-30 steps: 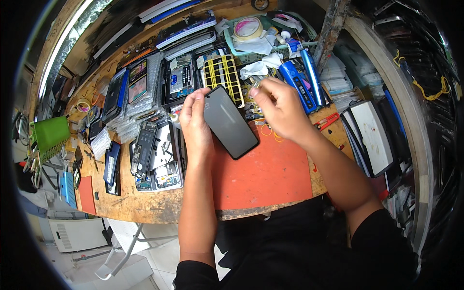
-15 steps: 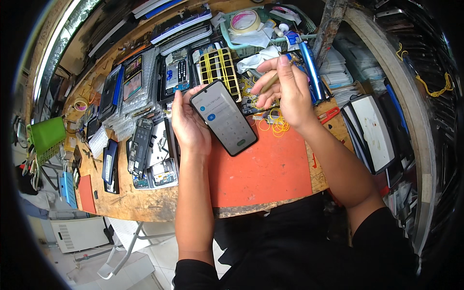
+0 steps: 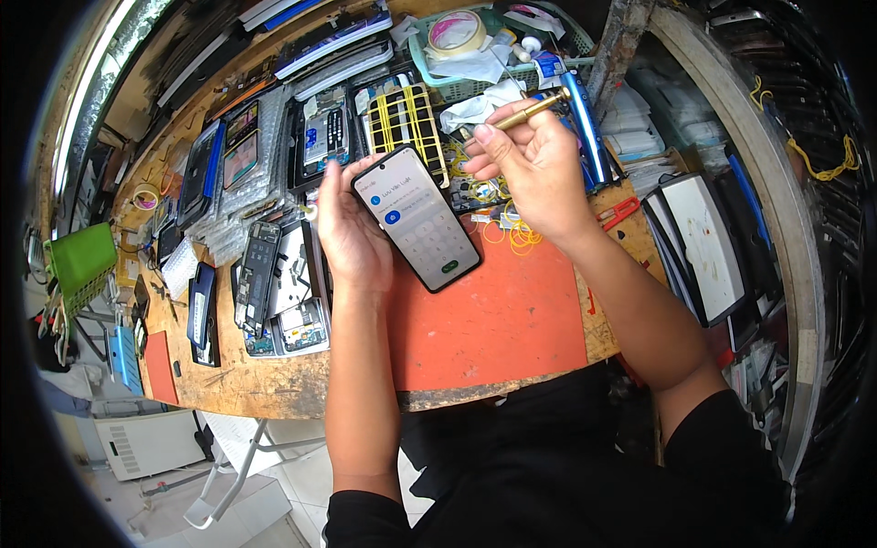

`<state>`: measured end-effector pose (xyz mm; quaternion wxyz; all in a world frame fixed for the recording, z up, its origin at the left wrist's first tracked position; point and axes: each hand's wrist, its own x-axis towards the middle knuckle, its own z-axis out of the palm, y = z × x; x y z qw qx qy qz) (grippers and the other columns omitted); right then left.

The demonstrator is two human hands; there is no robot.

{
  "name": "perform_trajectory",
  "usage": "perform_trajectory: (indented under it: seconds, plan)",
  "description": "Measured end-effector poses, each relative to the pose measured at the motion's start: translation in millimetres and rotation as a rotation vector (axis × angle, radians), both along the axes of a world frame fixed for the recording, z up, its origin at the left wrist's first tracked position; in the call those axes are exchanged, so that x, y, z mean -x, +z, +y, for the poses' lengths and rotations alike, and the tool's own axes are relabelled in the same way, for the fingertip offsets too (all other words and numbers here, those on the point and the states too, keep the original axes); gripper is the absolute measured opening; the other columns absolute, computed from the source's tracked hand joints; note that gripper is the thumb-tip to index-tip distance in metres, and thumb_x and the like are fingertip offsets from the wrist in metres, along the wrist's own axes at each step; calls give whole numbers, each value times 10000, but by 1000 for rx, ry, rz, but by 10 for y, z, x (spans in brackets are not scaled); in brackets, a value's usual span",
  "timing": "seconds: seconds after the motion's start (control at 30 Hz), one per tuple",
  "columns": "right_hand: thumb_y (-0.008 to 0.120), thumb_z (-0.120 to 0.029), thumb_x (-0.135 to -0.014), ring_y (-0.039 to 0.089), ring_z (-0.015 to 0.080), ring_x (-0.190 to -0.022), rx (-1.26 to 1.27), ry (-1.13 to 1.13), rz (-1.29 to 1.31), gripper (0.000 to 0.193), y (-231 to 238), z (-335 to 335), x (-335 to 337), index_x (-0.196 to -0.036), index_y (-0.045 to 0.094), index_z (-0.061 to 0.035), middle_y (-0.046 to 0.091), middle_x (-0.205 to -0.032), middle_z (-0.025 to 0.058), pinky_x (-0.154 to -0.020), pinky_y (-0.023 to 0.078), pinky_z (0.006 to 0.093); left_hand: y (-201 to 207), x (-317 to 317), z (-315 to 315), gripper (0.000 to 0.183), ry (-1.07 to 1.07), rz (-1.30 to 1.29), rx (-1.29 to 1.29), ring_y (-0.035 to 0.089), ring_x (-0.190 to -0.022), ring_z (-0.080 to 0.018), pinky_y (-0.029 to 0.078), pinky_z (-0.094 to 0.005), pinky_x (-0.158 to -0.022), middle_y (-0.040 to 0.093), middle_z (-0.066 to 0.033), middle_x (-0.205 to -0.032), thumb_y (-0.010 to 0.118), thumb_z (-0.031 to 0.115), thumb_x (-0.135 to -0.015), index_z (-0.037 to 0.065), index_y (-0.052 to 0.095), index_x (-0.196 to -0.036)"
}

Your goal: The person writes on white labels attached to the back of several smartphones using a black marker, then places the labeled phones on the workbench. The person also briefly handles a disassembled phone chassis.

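Note:
A black-framed smartphone [image 3: 422, 219] rests tilted in my left hand [image 3: 352, 239], its screen lit with a keypad and a green button at the bottom. My left fingers pass behind the phone and are partly hidden. Raised to the right of it, my right hand [image 3: 541, 173] grips a slim brass-coloured screwdriver [image 3: 528, 111] between thumb and fingers. The screwdriver slants, one end up to the right and the other near my thumb tip. Beneath the phone lies an orange-red work mat [image 3: 493, 329].
Behind the phone stand a yellow-strung rack [image 3: 402, 128] and opened phones [image 3: 320, 137]. Dismantled phone parts [image 3: 288, 283] lie left. A green basket [image 3: 448, 87] holds a tape roll [image 3: 457, 33]. Right are a blue cylinder [image 3: 586, 132], red-handled tool [image 3: 621, 212] and yellow wire [image 3: 523, 236].
In my right hand the screwdriver has turned, its upper end now pointing up to the right. The right fingers have curled in more. The phone has shifted slightly left in the view.

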<state>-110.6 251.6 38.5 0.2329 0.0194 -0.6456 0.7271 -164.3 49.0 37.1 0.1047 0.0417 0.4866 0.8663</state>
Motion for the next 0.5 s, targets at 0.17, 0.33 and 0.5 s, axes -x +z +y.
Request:
perform_trajectory:
  seconds: [0.17,0.33,0.5]
  plan:
    - [618,-123,-1078,751,188,-820,40,50,-1,203,-33,-33,14,-1193,508,2,719,-986,160,-691,618,271,-3,7,38,367,-10,65,129,699,-1053,-204,508,-361,-1006,755,-102,-1100,584,357,-1057,23,713,-1137]
    - [612,-143,-1084,742,180,-804,42,61,9,213,-44,-38,2,-1199,503,-1,718,-988,155,-686,613,269,22,-8,19,325,-70,-11,-44,707,-1019,-190,529,-336,-973,746,-98,-1127,606,293,-1053,12,681,-1200]
    - [614,-124,-1076,712,138,-756,51,-26,43,173,-17,-49,-7,-1167,524,-7,708,-946,120,-661,577,258,90,-88,94,266,-48,102,184,687,-982,-144,556,-303,-870,730,-82,-1107,735,186,-1000,40,667,-1211]
